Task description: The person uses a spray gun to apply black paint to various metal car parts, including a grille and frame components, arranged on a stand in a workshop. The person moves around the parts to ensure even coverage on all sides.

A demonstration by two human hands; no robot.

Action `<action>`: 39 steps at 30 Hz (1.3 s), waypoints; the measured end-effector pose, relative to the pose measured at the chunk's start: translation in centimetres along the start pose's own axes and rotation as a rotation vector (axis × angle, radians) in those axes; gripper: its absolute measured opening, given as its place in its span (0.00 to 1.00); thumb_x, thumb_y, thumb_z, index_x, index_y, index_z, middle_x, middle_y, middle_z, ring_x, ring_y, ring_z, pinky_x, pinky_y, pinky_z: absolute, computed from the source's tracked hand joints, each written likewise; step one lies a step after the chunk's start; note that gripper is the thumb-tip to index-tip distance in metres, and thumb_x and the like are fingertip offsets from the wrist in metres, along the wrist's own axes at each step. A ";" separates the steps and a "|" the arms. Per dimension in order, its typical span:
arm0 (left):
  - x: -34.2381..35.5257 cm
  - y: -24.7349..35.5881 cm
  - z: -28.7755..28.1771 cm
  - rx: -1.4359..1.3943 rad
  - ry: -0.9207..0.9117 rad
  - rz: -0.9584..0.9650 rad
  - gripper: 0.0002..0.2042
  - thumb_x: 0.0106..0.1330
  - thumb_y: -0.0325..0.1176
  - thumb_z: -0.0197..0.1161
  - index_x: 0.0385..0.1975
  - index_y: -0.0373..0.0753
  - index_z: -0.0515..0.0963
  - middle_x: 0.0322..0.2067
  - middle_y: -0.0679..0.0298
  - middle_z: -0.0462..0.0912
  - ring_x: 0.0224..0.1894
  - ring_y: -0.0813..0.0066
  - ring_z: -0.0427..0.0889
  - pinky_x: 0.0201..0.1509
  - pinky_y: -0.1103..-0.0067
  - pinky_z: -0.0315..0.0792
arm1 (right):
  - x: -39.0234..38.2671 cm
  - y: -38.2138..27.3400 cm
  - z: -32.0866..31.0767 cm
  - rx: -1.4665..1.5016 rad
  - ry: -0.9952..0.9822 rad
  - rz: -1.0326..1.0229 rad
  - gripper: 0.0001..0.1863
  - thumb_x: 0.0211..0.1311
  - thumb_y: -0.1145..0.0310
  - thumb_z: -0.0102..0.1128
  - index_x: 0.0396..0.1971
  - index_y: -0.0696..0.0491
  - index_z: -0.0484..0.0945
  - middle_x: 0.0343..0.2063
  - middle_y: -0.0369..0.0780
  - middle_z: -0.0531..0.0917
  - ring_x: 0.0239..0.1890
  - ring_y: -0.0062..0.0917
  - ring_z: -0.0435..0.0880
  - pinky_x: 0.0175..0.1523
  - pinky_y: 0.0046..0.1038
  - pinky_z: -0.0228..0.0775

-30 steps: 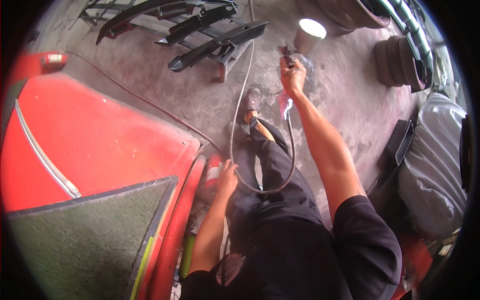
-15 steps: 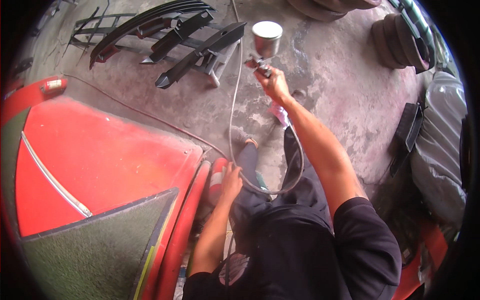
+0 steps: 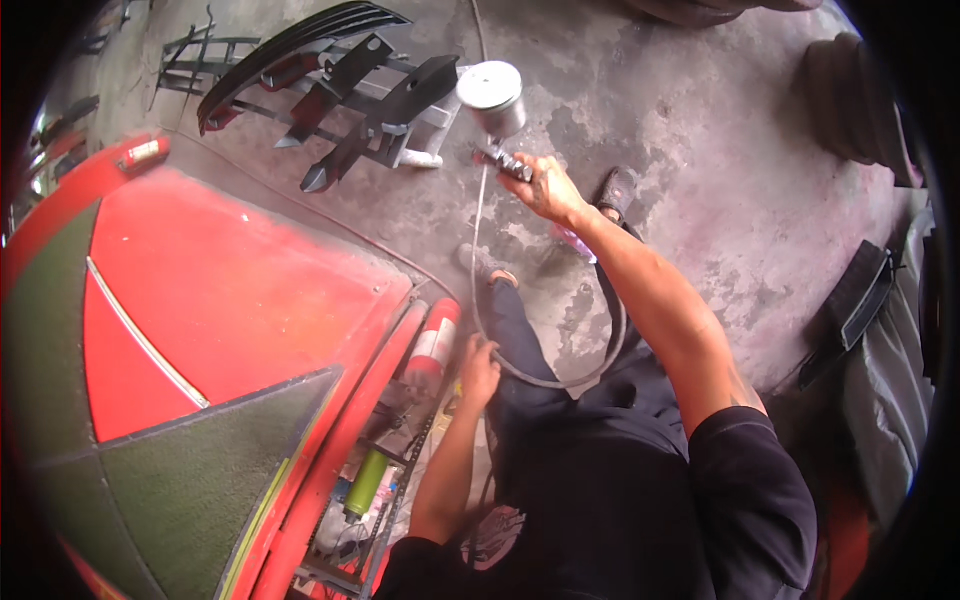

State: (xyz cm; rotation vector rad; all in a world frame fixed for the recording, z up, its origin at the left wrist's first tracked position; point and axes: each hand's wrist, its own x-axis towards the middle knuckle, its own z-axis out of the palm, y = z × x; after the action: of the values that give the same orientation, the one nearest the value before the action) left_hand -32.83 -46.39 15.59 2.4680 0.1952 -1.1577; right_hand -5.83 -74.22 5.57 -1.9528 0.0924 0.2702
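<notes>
My right hand (image 3: 548, 188) is closed around the handle of a spray gun (image 3: 512, 164) with a silver cup (image 3: 492, 98) on top. The gun is held out ahead of me at the right end of a rack of black plastic car trim parts (image 3: 345, 85). A thin grey hose (image 3: 560, 384) loops down from near my right wrist across my legs. Low by my left thigh, my left hand (image 3: 480, 372) has its fingers closed around that hose, which runs up from there across the floor.
On my left stands a red panelled surface (image 3: 230, 300) with dark green sections. Beside it are a red cylinder (image 3: 433, 345) with a white label and a green cylinder (image 3: 367, 482) on a shelf. Brown rounded objects (image 3: 855, 100) and a grey cover (image 3: 895, 400) stand at right.
My right hand has brought the spray gun leftward and nearer the black trim parts. The whole view has shifted, showing more of the shelf at left. My left hand still grips the hose.
</notes>
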 end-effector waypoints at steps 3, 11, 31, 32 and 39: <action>0.2 4.9 1.8 -0.054 -0.060 -0.030 0.21 0.57 0.20 0.67 0.52 0.42 0.79 0.66 0.49 0.68 0.63 0.43 0.76 0.64 0.61 0.74 | 1.3 1.1 -3.8 -0.037 -0.140 0.023 0.16 0.66 0.60 0.69 0.46 0.54 0.84 0.32 0.55 0.86 0.37 0.54 0.86 0.42 0.45 0.77; 3.2 13.3 3.4 -0.045 -0.038 -0.032 0.19 0.60 0.25 0.68 0.52 0.43 0.79 0.70 0.49 0.65 0.66 0.44 0.74 0.66 0.62 0.72 | 8.0 3.7 -12.9 -0.097 0.146 -0.007 0.13 0.67 0.59 0.66 0.43 0.52 0.82 0.32 0.49 0.88 0.38 0.50 0.87 0.43 0.48 0.79; 10.0 29.4 1.6 -0.235 0.143 0.089 0.16 0.59 0.32 0.75 0.46 0.39 0.81 0.49 0.60 0.81 0.54 0.53 0.79 0.57 0.63 0.75 | 18.7 -3.2 -21.6 -0.383 -0.217 -0.225 0.16 0.67 0.57 0.65 0.47 0.51 0.85 0.30 0.52 0.87 0.37 0.50 0.88 0.45 0.48 0.79; 10.5 30.0 1.6 -0.248 0.164 0.082 0.17 0.58 0.32 0.76 0.45 0.39 0.81 0.48 0.61 0.81 0.53 0.53 0.79 0.56 0.63 0.76 | 19.3 -3.6 -21.8 -0.388 -0.249 -0.229 0.16 0.67 0.57 0.65 0.48 0.50 0.85 0.30 0.52 0.87 0.37 0.50 0.87 0.45 0.48 0.79; 15.1 34.8 0.8 -0.367 0.204 0.142 0.18 0.55 0.38 0.79 0.41 0.39 0.82 0.42 0.57 0.81 0.49 0.52 0.80 0.52 0.63 0.76 | 23.1 -3.2 -21.6 -0.465 -0.735 -0.403 0.16 0.65 0.59 0.68 0.47 0.51 0.85 0.28 0.51 0.86 0.35 0.52 0.86 0.41 0.47 0.77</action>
State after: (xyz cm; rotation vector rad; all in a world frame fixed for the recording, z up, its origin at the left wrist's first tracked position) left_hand -13.43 -79.01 14.07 2.2270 0.2611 -0.7350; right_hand 20.33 -91.41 10.96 -2.1414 -0.9000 0.7676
